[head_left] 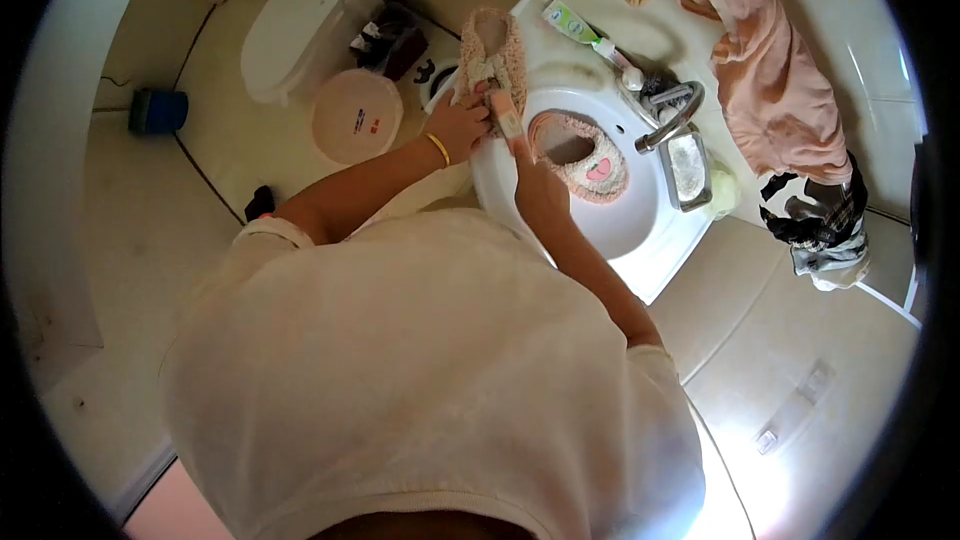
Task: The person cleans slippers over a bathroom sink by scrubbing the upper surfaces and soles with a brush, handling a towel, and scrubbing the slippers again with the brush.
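Observation:
A fuzzy pink slipper [493,35] lies over the left rim of the white sink [648,285], its toe part toward me. My left hand [458,127] is closed on its near end. My right hand [541,192] grips a scrubbing brush [508,120] with a pale orange back, which lies against the slipper; its bristles are hidden. In the basin, beside my right hand, rests a matching slipper [597,175] with a pink heart-shaped patch on its white fluffy top.
A curved metal faucet [675,120] and a soap dish [690,168] stand on the sink's right side. A green-and-white tube [570,20] lies at the back. Pink clothing [765,70] hangs at right. A pink basin [357,118] and a toilet [290,40] are at left.

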Available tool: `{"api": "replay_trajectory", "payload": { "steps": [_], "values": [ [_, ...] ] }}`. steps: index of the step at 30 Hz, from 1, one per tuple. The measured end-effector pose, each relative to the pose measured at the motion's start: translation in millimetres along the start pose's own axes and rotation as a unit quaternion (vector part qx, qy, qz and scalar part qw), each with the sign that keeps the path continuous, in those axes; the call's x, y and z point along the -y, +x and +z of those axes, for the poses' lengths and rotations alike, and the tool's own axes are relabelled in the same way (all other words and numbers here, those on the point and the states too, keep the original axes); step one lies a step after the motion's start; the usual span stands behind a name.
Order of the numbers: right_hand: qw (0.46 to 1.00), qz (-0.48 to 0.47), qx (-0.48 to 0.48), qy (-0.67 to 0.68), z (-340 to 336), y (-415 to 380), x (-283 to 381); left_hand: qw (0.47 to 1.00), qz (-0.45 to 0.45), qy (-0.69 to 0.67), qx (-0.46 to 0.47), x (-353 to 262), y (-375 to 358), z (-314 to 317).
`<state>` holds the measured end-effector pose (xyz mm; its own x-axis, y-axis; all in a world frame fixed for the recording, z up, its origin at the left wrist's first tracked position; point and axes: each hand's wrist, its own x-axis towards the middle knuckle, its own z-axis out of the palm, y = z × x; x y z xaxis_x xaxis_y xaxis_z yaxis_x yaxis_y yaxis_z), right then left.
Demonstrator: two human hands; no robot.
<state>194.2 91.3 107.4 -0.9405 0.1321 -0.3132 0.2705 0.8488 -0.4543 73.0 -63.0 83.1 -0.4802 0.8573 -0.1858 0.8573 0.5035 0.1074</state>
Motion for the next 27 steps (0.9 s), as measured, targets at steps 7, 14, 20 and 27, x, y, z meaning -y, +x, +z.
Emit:
{"api": "replay_trajectory", "payload": {
  "steps": [7, 14, 20, 27],
  "values": [
    [0.998, 0.029, -0.047, -0.010, -3, 115, -8, 0.998, 0.031, -0.014, -0.055, 8, 4, 11],
    [0.998, -0.046, -0.014, -0.034, 2, 11, -1, 0.998, 0.055, 0.008, -0.018, 11, 1, 5],
    [0.995, -0.021, -0.097, -0.029, -1, 120, -1, 0.995, 0.056, -0.022, -0.083, 10, 4, 13],
    [1.000, 0.008, -0.001, -0.015, 1, -1, -3, 0.998, 0.047, 0.004, -0.031, 13, 7, 12]
  ]
}}
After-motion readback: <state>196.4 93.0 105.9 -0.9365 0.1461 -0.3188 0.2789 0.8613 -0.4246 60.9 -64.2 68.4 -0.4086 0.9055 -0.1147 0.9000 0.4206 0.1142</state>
